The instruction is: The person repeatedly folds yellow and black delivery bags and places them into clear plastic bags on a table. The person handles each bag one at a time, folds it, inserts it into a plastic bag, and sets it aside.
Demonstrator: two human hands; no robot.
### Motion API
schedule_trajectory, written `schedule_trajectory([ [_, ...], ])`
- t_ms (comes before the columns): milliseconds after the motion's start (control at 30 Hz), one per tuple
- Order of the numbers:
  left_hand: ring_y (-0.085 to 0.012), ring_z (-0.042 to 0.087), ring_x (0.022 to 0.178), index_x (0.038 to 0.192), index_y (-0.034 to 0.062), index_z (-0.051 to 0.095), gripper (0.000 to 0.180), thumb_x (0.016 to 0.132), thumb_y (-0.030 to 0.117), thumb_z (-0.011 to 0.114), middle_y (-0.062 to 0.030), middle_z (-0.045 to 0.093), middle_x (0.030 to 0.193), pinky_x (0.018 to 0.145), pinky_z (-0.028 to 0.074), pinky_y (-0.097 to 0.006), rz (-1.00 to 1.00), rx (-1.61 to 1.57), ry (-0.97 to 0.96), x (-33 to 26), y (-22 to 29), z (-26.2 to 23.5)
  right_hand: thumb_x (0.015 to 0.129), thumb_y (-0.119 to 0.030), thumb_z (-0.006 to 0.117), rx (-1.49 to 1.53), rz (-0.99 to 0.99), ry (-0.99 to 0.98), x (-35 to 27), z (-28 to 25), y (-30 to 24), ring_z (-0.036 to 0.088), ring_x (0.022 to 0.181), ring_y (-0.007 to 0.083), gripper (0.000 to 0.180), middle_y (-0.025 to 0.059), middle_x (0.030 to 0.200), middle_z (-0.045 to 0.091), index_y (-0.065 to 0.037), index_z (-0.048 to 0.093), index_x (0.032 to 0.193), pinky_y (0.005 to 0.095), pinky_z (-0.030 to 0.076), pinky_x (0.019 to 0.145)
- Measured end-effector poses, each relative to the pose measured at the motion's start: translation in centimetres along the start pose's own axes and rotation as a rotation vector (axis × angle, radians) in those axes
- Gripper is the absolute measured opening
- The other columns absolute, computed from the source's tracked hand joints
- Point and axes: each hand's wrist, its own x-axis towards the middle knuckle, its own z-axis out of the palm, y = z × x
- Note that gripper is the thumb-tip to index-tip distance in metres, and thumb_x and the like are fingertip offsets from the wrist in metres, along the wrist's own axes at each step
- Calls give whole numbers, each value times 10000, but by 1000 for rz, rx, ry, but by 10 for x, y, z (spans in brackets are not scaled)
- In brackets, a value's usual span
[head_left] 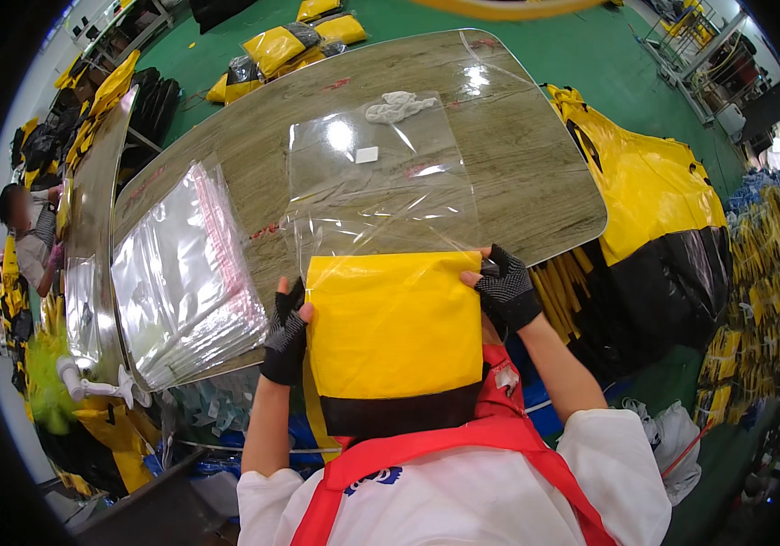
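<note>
The left hand (pixel 287 332) grips the left edge, at 10 o'clock, of a folded yellow-and-black piece of smooth, plastic-looking sheet (pixel 396 318); the right hand (pixel 504 287) holds its corner at 2 o'clock. This piece is at 6 o'clock in the view, by the near edge of the wood-patterned bench (pixel 526 173). It seems soft, rather light and slightly slippery, so both sides near the top corners look good for holding. Towards 12 o'clock lies a clear, flat plastic bag (pixel 331 168); at 9 o'clock, a stack of transparent plastic bags (pixel 171 273).
</note>
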Motion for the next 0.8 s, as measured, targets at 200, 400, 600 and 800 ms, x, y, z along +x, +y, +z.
schedule_trajectory([
  [200,-220,462,1175,1371,24,302,728,802,313,655,-126,461,1297,976,378,-324,-206,-80,-168,7,6,-5,893,-280,548,-501,-71,207,-27,16,23,622,718,276,320,175,763,627,36,599,902,306,481,672],
  [400,-156,548,962,1168,14,497,441,801,189,669,-74,585,1075,844,425,-267,-99,25,-72,-19,18,18,862,-211,592,-119,-79,-104,-58,9,21,589,882,233,292,148,952,609,16,553,1043,314,460,781],
  [600,-263,592,944,1107,-18,530,455,875,371,576,-123,628,1026,802,443,-336,-117,693,77,-49,-30,22,881,-244,566,-49,242,-101,-68,0,10,556,981,169,365,128,1084,608,13,559,1141,308,432,864],
  [800,-152,577,853,1198,8,504,498,871,374,589,-52,608,1001,767,455,-255,-183,180,-126,-22,2,1,876,-283,577,-468,-169,91,-46,-38,13,587,955,226,414,131,1028,609,15,495,1152,322,465,841],
])
